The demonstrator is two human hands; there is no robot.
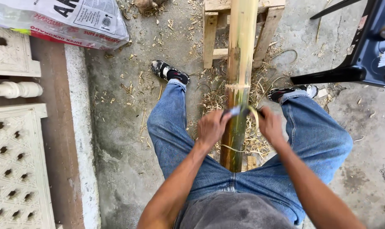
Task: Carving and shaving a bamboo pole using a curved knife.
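Our left hand [211, 127] and right hand [270, 126] grip blade [239, 111] across bamboo pole [240, 76]; wooden stand [213, 38], shavings [211, 99], dark chair [362, 55] nearby.

Glossy green-yellow bamboo pole [240, 63], rough concrete floor [129, 140]

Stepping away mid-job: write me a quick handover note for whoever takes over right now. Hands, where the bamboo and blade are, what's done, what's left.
Left hand: closed on one end of the blade.
Right hand: closed on the other end; its handle is hidden.
The blade lies across the bamboo pole, just below a node ring. The pole runs between the knees, its far end resting on a wooden stand.
Done: the pole looks pale yellow beyond the blade, and a strip of skin curls up at the edge. Shavings cover the concrete floor.
Left: the stretch nearest the body still has green skin.
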